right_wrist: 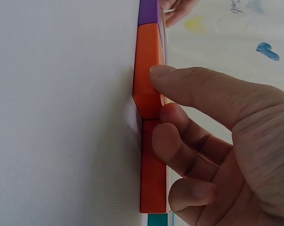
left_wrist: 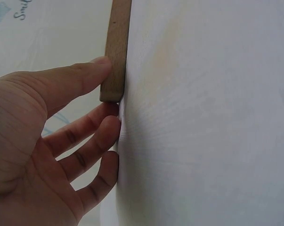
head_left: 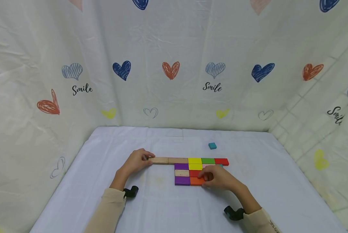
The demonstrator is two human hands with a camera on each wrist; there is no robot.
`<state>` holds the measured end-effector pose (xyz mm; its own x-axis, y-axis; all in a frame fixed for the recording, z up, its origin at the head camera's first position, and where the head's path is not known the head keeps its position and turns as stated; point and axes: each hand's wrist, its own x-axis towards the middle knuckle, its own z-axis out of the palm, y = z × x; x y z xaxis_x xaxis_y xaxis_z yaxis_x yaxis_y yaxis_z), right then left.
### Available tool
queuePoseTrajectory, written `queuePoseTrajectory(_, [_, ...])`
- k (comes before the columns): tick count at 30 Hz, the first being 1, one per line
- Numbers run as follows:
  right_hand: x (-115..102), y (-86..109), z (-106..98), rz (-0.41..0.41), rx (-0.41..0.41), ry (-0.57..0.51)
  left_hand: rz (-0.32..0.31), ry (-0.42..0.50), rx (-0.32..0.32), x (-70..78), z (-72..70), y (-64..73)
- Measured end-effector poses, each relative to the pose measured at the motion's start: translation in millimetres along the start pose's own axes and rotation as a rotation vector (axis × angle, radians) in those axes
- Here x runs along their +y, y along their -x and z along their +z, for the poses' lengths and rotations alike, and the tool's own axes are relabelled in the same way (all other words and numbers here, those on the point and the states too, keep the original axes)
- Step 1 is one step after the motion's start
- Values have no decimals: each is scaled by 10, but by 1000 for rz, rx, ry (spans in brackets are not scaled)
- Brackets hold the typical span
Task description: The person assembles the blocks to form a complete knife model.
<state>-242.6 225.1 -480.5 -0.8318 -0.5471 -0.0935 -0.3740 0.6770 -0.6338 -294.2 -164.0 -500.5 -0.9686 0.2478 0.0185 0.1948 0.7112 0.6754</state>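
At the left end of a row of flat blocks, my left hand (head_left: 136, 162) pinches a plain wooden block (head_left: 160, 160). Seen from the left wrist, the thumb lies on the wooden block's (left_wrist: 116, 52) near side and other fingers curl past its end. My right hand (head_left: 219, 178) pinches an orange block (head_left: 195, 182) at the near edge of the arrangement. In the right wrist view its thumb presses the orange block (right_wrist: 147, 61), with a red block (right_wrist: 152, 169) adjoining. Purple (head_left: 182, 181), yellow (head_left: 195, 160) and green (head_left: 207, 160) blocks lie flat, edges touching; my right hand hides some blocks.
A teal block (head_left: 212, 146) lies apart behind the arrangement. Everything rests on a white-covered table (head_left: 156, 207). A pale curtain (head_left: 185, 106) printed with hearts hangs behind the table. Each wrist wears a small black camera.
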Motion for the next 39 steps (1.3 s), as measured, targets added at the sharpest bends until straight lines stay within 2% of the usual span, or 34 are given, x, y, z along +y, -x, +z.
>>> queuePoseTrajectory(4, [19,8,-18,15,-9,-13,5,-3,0,2,-3,1])
queuePoseTrajectory(7, [56,24,-77,39,14,-39,10,-6,0,7,-5,-1])
queuePoseTrajectory(10, [136,46,-165,57,79,-58,14,-3,1,15,-7,-3])
queuePoseTrajectory(17, [397,82,-411,89,296,-104,15,-11,-5,27,-7,-8])
queuePoseTrajectory(21, [526,15,-534,127,341,-165,10,-20,-6,31,-18,-1])
queuePoseTrajectory(27, [723,-217,-680,214,322,-209,4,-23,-8,28,-27,16])
queuePoseTrajectory(34, [935,-485,-789,252,257,-185,11,-17,-7,14,-23,7])
queuePoseTrajectory(39, [1009,-605,-817,277,206,-169,7,-12,-9,3,-14,-7])
